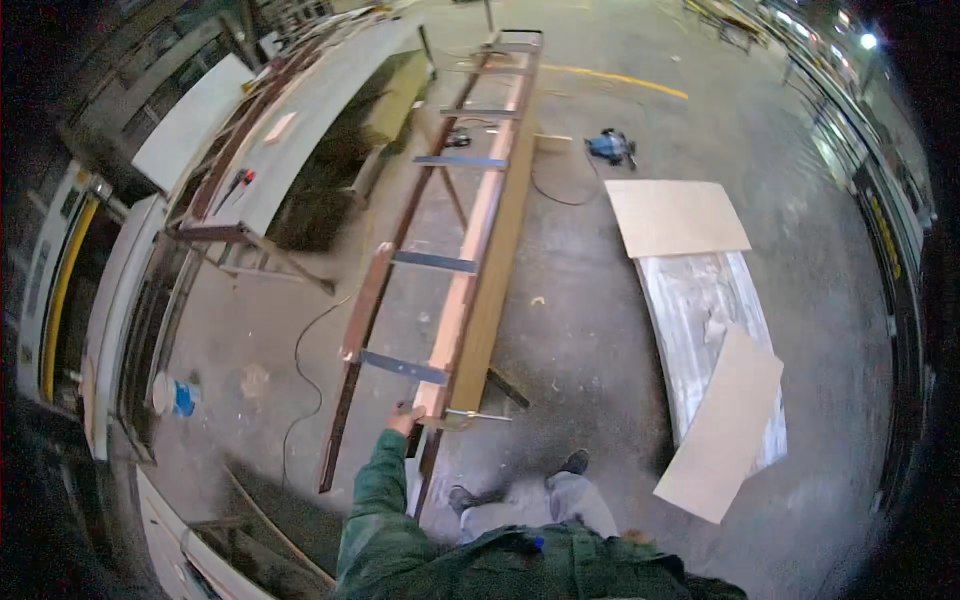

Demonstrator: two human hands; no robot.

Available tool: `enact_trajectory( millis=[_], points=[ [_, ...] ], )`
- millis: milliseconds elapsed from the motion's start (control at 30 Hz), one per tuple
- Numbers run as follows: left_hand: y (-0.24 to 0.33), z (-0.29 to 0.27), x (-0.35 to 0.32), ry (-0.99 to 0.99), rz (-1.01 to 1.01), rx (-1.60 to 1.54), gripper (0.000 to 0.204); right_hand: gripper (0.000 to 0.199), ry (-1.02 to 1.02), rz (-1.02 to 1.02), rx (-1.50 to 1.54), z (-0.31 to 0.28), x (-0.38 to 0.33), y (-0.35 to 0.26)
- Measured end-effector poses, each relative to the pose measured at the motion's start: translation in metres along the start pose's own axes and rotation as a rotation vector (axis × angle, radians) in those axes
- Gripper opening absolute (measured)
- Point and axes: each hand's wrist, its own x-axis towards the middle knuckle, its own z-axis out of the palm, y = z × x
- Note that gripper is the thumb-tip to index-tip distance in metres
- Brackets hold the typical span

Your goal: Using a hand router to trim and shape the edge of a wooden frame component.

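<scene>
A long frame of dark rails (372, 330) with metal crossbars (434, 262) stretches away from me at waist level. Along its right side runs a light wooden strip (447, 335), beside a wider yellowish board (487, 335). My left hand (403, 418), in a green sleeve, has its fingers closed at the near end of the light strip. Just right of it, a clamp (480, 415) with a metal rod sits across the board's end. My right hand (637, 537) barely shows by my body at the lower edge; its fingers cannot be made out.
To the right, a silvery wrapped stack (690, 300) carries two pale panels (680, 218). A blue power tool (610, 147) lies on the floor beyond, with a cable. At left stand a long worktable (305, 110) and a white-and-blue bucket (177, 396). A dark cable (298, 385) curves across the floor.
</scene>
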Motion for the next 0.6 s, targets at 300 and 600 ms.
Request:
enact_trajectory(
  millis=[300,600],
  points=[
    [0.175,0.051,-0.056,0.761,0.190,0.585,0.061,0.027,0.371,-0.083,0.036,-0.256,-0.017,-0.069],
    [0.336,0.110,0.099,0.659,0.607,0.449,0.071,0.031,0.343,-0.164,-0.216,-0.294,0.070,-0.231]
  ],
)
